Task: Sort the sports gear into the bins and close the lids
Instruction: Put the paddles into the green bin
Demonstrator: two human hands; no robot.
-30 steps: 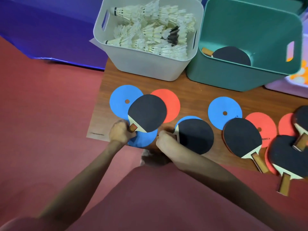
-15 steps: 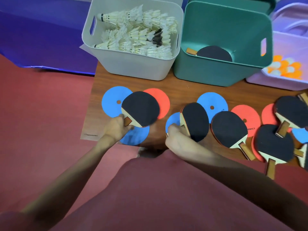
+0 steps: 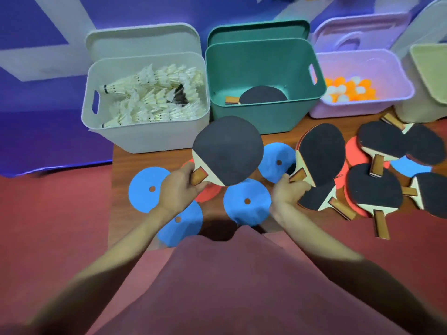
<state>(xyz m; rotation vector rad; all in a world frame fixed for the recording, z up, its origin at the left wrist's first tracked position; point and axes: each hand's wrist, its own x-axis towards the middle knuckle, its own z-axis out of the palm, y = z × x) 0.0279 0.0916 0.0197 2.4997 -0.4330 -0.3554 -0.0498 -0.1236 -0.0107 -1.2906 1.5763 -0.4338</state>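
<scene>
You are looking down at a brown wooden table with a visible grain, set on a dull red floor that spreads out to the left and shows again at the lower right. Behind the table rises a deep blue wall, crossed by broad pale grey bands that form an angular pattern. Where the wall meets the floor on your left, a bright blue glossy edge catches the light. The lighting is soft and even, with a purple cast.
</scene>
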